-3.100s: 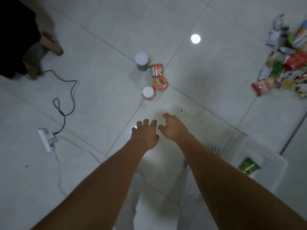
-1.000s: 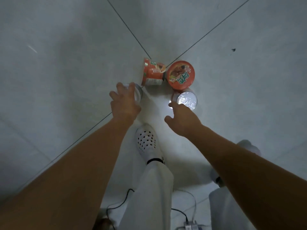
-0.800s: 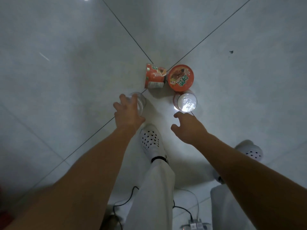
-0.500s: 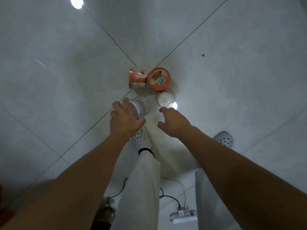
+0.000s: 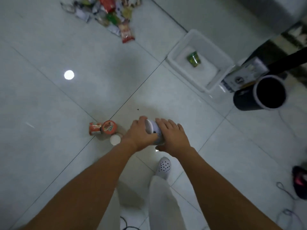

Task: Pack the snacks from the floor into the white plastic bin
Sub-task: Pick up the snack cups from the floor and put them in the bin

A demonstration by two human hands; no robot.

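I hold a white-lidded cup snack [image 5: 153,130] tilted in the air between both hands. My left hand [image 5: 138,135] grips its left side and my right hand [image 5: 172,136] wraps its right side. On the floor to the left stay two orange cup noodles [image 5: 103,127] and another white-lidded cup [image 5: 115,139]. The white plastic bin [image 5: 180,47] stands at the upper right with one green packet [image 5: 193,57] inside. A heap of snack packets [image 5: 109,15] lies at the top.
A black round bin [image 5: 259,93] stands right of the white bin, with a box [image 5: 240,75] behind it. My white shoe [image 5: 163,167] is below my hands. A dark shoe [image 5: 300,180] and thin cables [image 5: 289,196] lie at the right edge.
My left hand lifted the white-lidded cup off the floor and my right hand joined it on the cup. My view swung so the bin and the snack heap are in sight.
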